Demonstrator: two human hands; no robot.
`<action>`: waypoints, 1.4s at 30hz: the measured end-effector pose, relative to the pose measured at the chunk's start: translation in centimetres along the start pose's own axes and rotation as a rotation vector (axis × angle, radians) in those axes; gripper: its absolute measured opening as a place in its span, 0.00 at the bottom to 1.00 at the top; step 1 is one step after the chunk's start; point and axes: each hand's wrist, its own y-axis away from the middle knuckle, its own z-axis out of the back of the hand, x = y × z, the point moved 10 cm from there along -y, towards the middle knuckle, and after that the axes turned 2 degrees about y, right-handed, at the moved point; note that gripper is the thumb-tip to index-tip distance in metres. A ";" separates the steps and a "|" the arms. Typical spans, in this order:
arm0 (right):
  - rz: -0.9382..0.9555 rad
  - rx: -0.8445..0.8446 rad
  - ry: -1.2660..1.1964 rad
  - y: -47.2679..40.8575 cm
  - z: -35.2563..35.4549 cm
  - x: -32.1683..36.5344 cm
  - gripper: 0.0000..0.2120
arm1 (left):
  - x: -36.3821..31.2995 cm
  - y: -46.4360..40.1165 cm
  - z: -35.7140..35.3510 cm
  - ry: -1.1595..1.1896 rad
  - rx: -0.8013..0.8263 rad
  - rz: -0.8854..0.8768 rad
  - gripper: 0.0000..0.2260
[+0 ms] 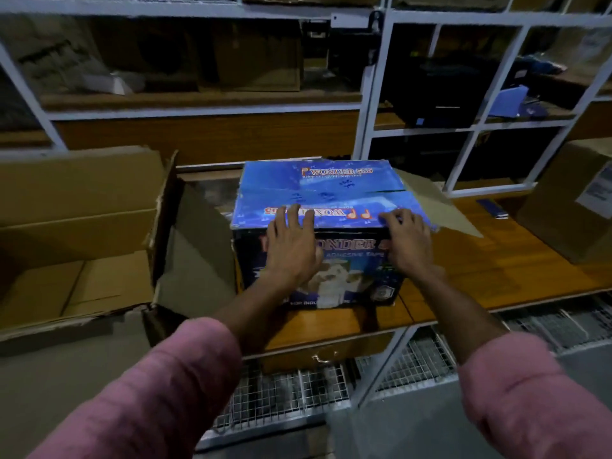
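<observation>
A blue printed carton (pixel 318 187) marked as adhesive tape stands on a wooden shelf (pixel 496 260) in front of me. Its two top flaps are folded down flat, while a brown side flap (pixel 440 207) sticks out to the right. My left hand (pixel 291 243) lies with straight fingers on the near flap at the carton's front edge. My right hand (pixel 409 240) rests on the same flap's right part, fingers bent over the edge. Both arms wear pink sleeves.
A large open brown carton (pixel 76 233) lies at the left, its flap (pixel 195 246) next to the blue carton. Another brown box (pixel 569 200) stands at the right. White metal racking (pixel 374 94) holds dark items behind. Wire mesh (pixel 298 392) lies below the shelf.
</observation>
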 end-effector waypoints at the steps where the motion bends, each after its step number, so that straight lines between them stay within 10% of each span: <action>1: -0.005 -0.017 0.001 0.4 0.0 -0.6 0.31 | 0.9 -0.2 -0.1 -0.002 0.026 0.002 0.34; 6: -0.044 -0.004 -0.026 0.2 0.5 -1.8 0.30 | 2.2 -0.9 -3.0 -0.111 0.231 -0.044 0.38; 26: -0.015 -0.080 -0.110 -2.5 1.7 -11.8 0.11 | -7.2 -4.0 -6.2 -0.175 0.167 -0.118 0.35; 42: 0.152 0.213 -0.124 -12.6 -2.9 -4.7 0.27 | -7.4 -4.9 -6.4 -0.145 0.248 0.020 0.33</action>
